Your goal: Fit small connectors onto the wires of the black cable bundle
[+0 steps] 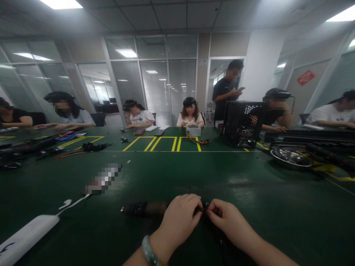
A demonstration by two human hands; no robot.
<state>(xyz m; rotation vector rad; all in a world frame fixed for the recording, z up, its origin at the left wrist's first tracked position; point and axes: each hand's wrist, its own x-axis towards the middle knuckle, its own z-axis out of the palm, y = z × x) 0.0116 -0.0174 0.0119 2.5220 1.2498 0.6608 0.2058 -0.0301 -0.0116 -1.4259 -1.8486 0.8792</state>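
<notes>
My left hand is closed around a dark cylindrical tool that lies on the green table near its front edge, its tip pointing left. A pale green bracelet sits on that wrist. My right hand pinches a small dark part where the tool meets a black cable, right beside my left fingers. The two hands touch. What the right fingers grip is too small to name.
A white power bank with a white cable lies front left. A black perforated computer case and a metal bowl stand at right. Cables and tools lie at left. Several seated people work around the table; one stands behind.
</notes>
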